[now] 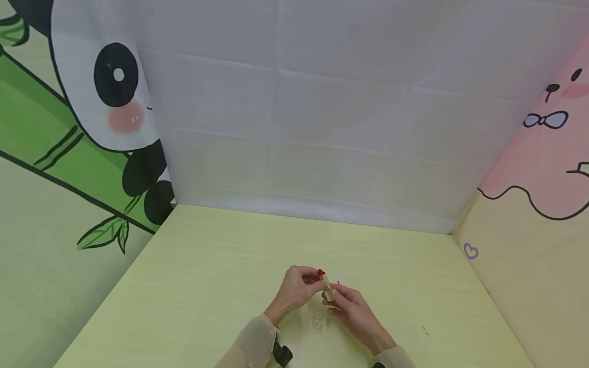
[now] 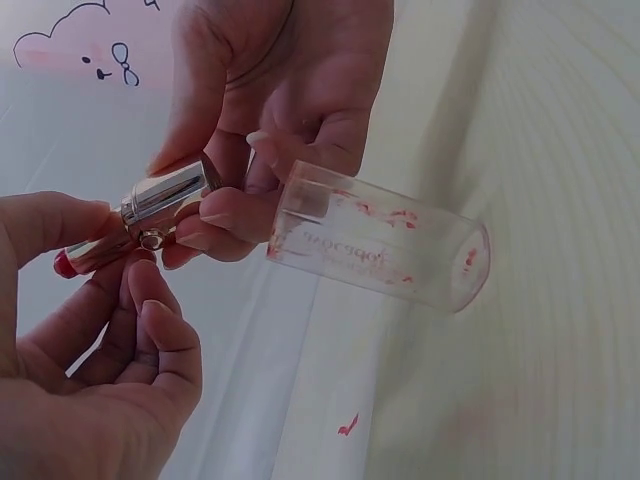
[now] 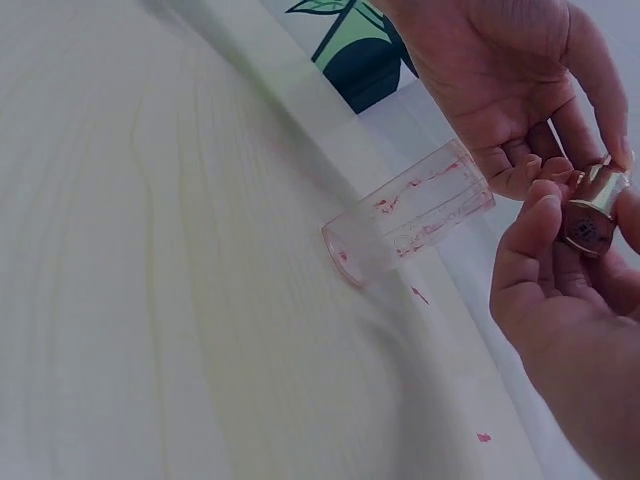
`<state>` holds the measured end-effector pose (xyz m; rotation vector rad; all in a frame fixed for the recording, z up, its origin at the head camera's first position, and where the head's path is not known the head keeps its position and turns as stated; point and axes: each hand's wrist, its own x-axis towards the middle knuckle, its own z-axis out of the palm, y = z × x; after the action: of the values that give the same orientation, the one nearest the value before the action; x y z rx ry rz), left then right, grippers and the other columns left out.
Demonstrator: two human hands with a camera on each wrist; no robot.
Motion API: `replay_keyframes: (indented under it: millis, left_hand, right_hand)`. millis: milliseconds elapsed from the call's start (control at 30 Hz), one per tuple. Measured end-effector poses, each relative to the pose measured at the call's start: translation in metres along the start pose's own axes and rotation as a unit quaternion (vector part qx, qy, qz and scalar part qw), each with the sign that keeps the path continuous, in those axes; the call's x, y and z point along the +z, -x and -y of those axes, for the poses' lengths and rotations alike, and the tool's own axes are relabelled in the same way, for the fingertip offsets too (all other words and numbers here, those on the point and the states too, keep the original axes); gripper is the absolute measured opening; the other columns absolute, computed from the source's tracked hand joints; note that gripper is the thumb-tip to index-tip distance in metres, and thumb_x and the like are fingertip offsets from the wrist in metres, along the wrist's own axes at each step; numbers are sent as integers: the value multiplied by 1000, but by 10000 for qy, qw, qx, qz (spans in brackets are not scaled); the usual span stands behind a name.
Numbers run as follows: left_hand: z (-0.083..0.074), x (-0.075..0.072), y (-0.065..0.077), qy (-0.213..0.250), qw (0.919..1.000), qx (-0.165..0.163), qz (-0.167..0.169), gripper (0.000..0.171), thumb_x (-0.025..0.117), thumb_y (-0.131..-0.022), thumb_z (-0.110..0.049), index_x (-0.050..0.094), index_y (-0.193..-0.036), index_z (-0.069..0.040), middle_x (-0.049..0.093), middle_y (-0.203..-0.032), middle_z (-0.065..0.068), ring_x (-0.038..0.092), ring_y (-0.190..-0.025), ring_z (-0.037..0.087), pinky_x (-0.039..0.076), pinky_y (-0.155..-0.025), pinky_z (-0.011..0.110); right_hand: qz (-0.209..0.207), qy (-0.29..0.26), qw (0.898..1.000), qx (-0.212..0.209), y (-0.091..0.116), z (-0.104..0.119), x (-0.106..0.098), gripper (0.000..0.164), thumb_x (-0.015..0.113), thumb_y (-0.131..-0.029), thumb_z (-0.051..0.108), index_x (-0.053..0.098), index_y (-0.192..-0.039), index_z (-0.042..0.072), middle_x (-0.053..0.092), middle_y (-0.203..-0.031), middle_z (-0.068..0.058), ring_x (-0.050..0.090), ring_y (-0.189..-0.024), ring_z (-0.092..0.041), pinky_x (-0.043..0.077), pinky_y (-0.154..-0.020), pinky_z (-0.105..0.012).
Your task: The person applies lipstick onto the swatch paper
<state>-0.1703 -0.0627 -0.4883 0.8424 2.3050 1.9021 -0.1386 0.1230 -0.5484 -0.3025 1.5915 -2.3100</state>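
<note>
Both of my hands hold a gold lipstick (image 1: 329, 294) above the table, its red tip (image 1: 320, 272) showing. My left hand (image 1: 296, 287) pinches the upper part near the tip between thumb and fingers. Around the lower, shiny gold base (image 2: 172, 190) are the thumb and curled fingers of my right hand (image 1: 358, 313). A small gold ring-like fitting (image 2: 151, 240) sits at the middle of the tube. Below the hands, a clear plastic cap (image 2: 385, 240) with red smears and lettering appears to stand on the table. The right wrist view shows the dark end (image 3: 588, 230) of the lipstick.
The pale yellow table (image 1: 207, 286) carries small red marks (image 2: 347, 425) near the cap and a thin dark mark (image 1: 425, 330) at the right. Behind stands a white sheet (image 1: 322, 128). Walls with a panda drawing (image 1: 117, 92) and a pink cartoon (image 1: 552, 153) flank it.
</note>
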Motion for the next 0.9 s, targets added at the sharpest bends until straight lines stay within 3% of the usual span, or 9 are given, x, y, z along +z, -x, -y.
replay_keyframes:
  millis: [367,600,733,900]
  left_hand:
    - [-1,4,-2,-13,10000,9,-6,4,69,-83,2,71,-85,5,68,-78,14,66,-69,28,51,-63,24]
    - [32,8,-9,-166,9996,-134,-207,5,73,-84,-9,73,-86,-4,69,-77,1,66,-69,18,51,-63,25]
    - [37,8,-10,-76,9997,-84,-235,8,75,-83,-14,74,-86,-6,69,-77,-2,65,-67,12,52,-64,26]
    - [38,7,-11,-12,9998,-32,-181,10,75,-82,-16,74,-85,-6,69,-77,-2,65,-68,12,53,-65,27]
  right_hand:
    - [636,-385,9972,29,1,0,-7,37,38,-105,22,52,-121,-8,58,-106,-7,55,-96,-16,45,-77,-26]
    - [-196,-144,9997,75,-1,-2,-4,23,52,-100,20,59,-114,4,60,-109,-8,58,-97,-19,48,-78,-28]
    - [-514,-136,9986,21,-3,-3,-2,16,58,-97,15,57,-107,3,61,-102,-11,58,-92,-18,49,-75,-27]
    - [-516,-203,9985,4,-4,-3,-3,13,56,-98,15,59,-103,3,62,-99,-9,60,-89,-18,49,-73,-26]
